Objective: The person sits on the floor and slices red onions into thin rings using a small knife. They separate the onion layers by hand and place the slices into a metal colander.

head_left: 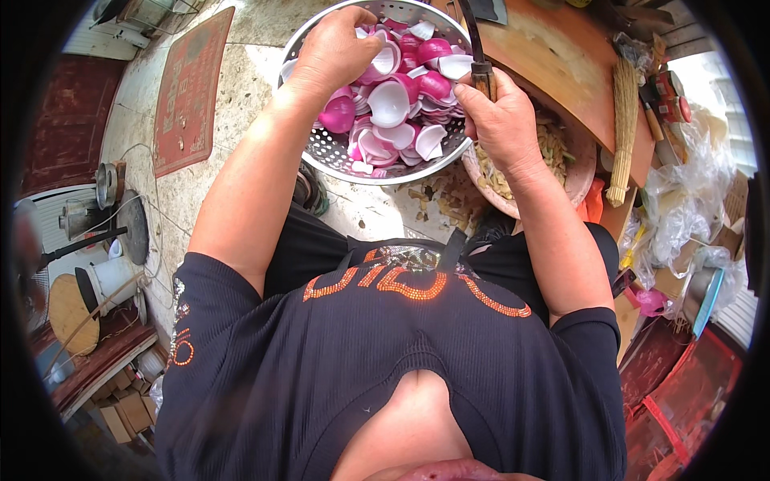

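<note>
A metal colander (pixel 353 172) with a perforated wall holds a heap of purple and white red onion pieces (pixel 391 104), cut into curved layers. My left hand (pixel 337 48) reaches over its left side, fingers bent round a pale onion piece, partly hidden by the hand. On the right, my right hand (pixel 501 116) is closed around the wooden handle of a knife (pixel 480 48). Its dark narrow blade points up and away, over the colander's far right rim.
A pink basin (pixel 579 172) with brownish peelings stands below my right forearm. Behind it is a wooden board or tabletop (pixel 553 68), with a straw brush (pixel 622 128) beside it. A red mat (pixel 192 92) lies on the floor at the left. Plastic bags (pixel 682 192) crowd the right side.
</note>
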Available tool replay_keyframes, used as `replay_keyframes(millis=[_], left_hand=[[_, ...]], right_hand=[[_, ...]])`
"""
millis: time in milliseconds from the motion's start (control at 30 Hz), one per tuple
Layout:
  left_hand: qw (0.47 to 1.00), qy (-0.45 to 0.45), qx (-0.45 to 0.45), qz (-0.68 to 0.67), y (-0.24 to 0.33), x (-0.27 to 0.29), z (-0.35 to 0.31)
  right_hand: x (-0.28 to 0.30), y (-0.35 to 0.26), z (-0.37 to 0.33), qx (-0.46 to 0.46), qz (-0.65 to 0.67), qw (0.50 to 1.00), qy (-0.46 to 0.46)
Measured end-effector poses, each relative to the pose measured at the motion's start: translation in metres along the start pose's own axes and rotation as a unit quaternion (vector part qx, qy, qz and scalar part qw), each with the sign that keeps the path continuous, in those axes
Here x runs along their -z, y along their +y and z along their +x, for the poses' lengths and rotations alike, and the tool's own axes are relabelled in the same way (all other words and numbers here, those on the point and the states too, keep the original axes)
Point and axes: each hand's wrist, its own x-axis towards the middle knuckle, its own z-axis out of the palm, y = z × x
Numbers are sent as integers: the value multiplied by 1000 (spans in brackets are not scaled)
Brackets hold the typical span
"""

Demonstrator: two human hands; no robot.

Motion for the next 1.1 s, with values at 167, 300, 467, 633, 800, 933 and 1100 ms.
replay_keyframes(millis=[167,300,467,633,800,933,1100], left_hand=[[978,-94,48,179,-9,1,3],[979,-118,59,155,-21,-2,6],[960,-212,161,92,-11,3,9],[974,-162,130,85,-40,2,21],[985,-50,71,147,-58,9,26],[996,7,40,81,-56,18,29],[981,-14,88,-175,-44,21,25]], right_hand=[[-6,-5,-3,22,-24,999,-4],[-7,-8,-5,21,-33,999,-1],[-2,0,-1,19,-62,998,-6],[-5,-1,-2,27,-66,997,-9],[-5,-1,-2,32,-91,995,-16],[-4,3,-1,47,-107,993,-24],[-6,2,-3,74,-155,985,-33]])
